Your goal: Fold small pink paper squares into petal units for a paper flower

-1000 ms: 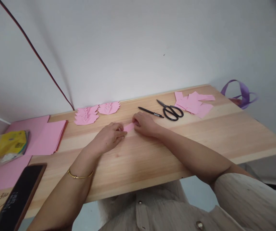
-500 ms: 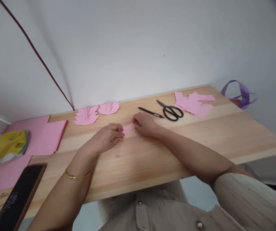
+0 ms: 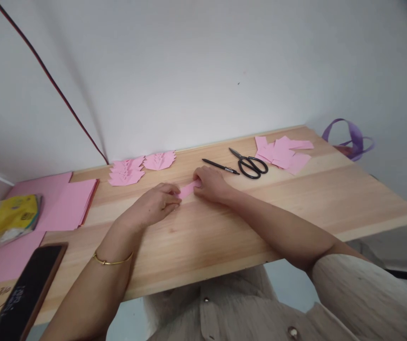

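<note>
Between my hands, low over the middle of the wooden table [image 3: 203, 241], is a small strip of pink paper [image 3: 187, 190]. The fingers of my left hand [image 3: 157, 202] pinch its left end. At the other end, my right hand [image 3: 210, 183] is closed on the paper, and its fingertips partly hide it. Just beyond my right hand lie a black pen [image 3: 220, 166] and black-handled scissors [image 3: 249, 164], their blades pointing up and left.
Several cut, folded pink paper pieces [image 3: 127, 171] lie at the back left. Pink scraps [image 3: 281, 152] are piled at the back right. On the left are stacked pink sheets [image 3: 61, 203], a yellow plastic packet [image 3: 12, 218] and a phone [image 3: 28, 291]. A purple strap [image 3: 356, 137] hangs past the right end.
Both hands keep hold of the pink paper strip in nearly the same spot. The whole view has shifted slightly; nothing else on the table has moved.
</note>
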